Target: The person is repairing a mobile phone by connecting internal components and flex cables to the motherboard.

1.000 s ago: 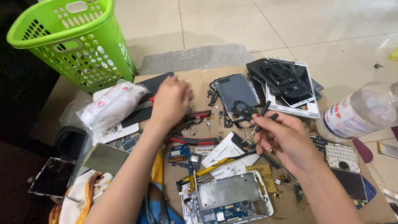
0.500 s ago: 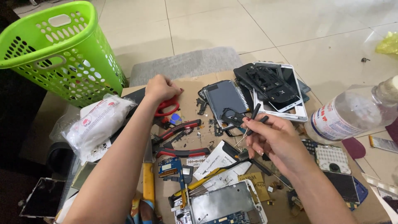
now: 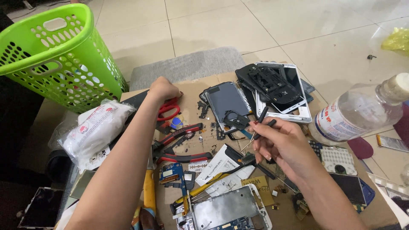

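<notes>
Left hand (image 3: 163,90) reaches forward across the cardboard sheet (image 3: 194,87) on the floor, fingers curled down over the red-handled scissors (image 3: 169,110). The hand covers the upper loop; whether the grip is closed around the handle or only resting on it, cannot tell.

Right hand (image 3: 284,142) hovers mid-sheet, fingers pressed together in a pinch on a thin black tool (image 3: 260,116) with a metal tip that slants down toward the cardboard. The tool's black upper end sticks up past the fingertips, near the edge of the dark phone back panel (image 3: 226,101). A small black bracket part (image 3: 237,121) lies on that panel's near corner, just beside the tool.

Around the hands:
- Stack of phone frames and screens (image 3: 279,87), black and white, beyond the right hand.
- Red-and-black pliers (image 3: 181,145) lying open between the two forearms.
- Blue circuit board (image 3: 172,174) and yellow-handled screwdriver (image 3: 204,191) nearer the body.
- Opened phone chassis with silver plate (image 3: 226,211) at the bottom edge.
- Clear plastic bottle with a label (image 3: 353,117) lying tilted to the right.
- White plastic bag (image 3: 96,130) to the left of the left forearm.
- Green laundry basket (image 3: 51,55) standing on the tile floor (image 3: 221,25), far left.
</notes>
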